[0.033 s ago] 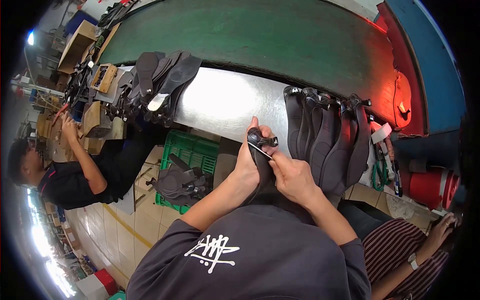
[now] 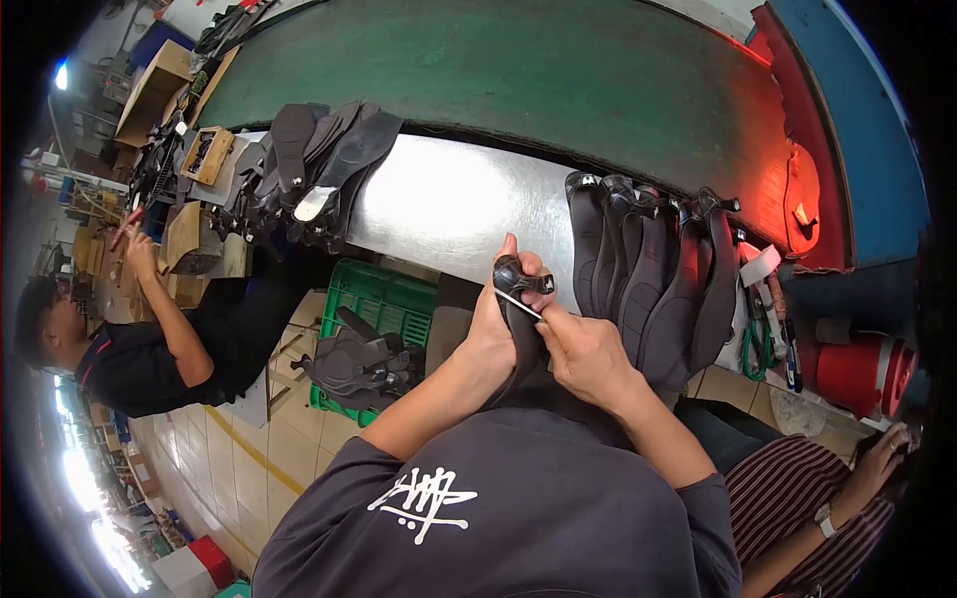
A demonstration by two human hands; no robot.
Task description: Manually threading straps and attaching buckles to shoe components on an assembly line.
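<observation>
My left hand (image 2: 486, 337) is closed around a black shoe sole (image 2: 521, 334) with a glossy heel piece, held upright in front of my chest with its heel end at the top. Its lower part is partly hidden by my hands. In my right hand (image 2: 590, 357), pinched between thumb and fingers, is a thin, light metal tool (image 2: 517, 303) with a narrow shaft. This shaft lies across the sole just below the heel piece; its handle is hidden in my fist. Right of my hands, several similar black soles (image 2: 653, 299) stand in a row, heel ends up.
Beyond my hands run a shiny metal ledge (image 2: 449, 204) and a green belt (image 2: 478, 80). More soles (image 2: 334, 149) are piled at the left, above a green crate (image 2: 384, 299). Co-workers sit left and right; the left one holds a hammer (image 2: 126, 227). Cords (image 2: 760, 349) hang at the right.
The left co-worker's hammer has shifted and tilted slightly. My hands keep nearly the same place, with the sole turned a little and the tool still against it.
</observation>
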